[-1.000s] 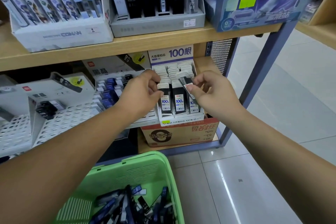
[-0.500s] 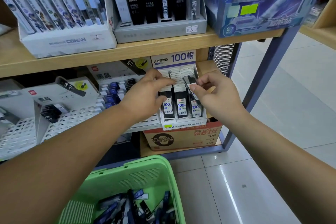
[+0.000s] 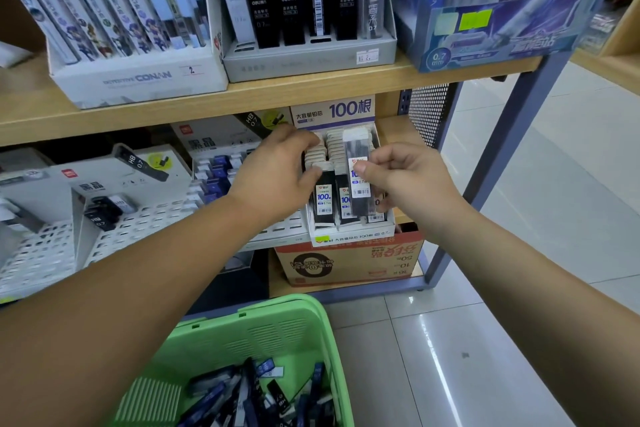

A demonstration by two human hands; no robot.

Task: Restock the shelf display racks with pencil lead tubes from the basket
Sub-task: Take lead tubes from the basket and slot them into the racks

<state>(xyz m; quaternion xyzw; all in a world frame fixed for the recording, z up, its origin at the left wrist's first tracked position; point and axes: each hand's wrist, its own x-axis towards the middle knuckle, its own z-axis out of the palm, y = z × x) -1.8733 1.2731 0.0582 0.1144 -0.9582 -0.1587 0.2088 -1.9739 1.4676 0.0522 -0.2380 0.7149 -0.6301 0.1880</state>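
Pale floor tiles [image 3: 519,322] run along the right of a wooden shelf unit [image 3: 277,97] in a stationery shop. On the lower shelf, at the right end, stands a white display rack [image 3: 353,236] with a "100" header card, its columns packed with upright black pencil lead tubes with white caps.

The left hand [image 3: 273,173] reaches in from the left and rests on the rack's left column. Its fingers are curled over the white caps at the back and its thumb lies against the front tube.

The right hand [image 3: 412,184] pinches a single lead tube [image 3: 356,146] between thumb and fingers. The tube is upright, just over the rack's right column, with its lower end down among the tubes already there.

A brown cardboard box [image 3: 349,263] sits under the rack. White perforated racks [image 3: 138,229] stand to the left, one holding a few dark tubes.

Near the bottom edge is a green basket [image 3: 263,336] with a loose heap of lead tubes [image 3: 242,392] inside. On the upper shelf are a white Conan box [image 3: 138,80], a grey tray of black tubes [image 3: 304,59] and a blue box [image 3: 485,38].
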